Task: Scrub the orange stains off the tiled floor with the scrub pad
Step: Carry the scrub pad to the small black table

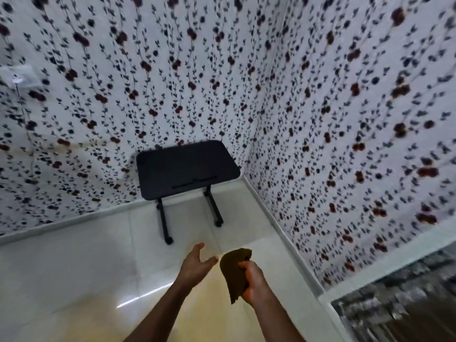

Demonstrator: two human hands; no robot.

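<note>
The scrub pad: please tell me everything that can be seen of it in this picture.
The scrub pad is a thin, flat, dull olive-brown sheet that looks like rough fibre, with one rounded edge and squarer corners. It is held in the air above the pale tiled floor, standing almost on edge with its upper part free. The right hand grips its lower right side, fingers wrapped over the edge. The left hand is open close beside it and does not touch it. Nothing else touches it.

Dark olive scrub pad [235, 272], black table [185, 169], white floor [74, 267], white wallpaper [345, 119] with dark-red flowers.
</note>
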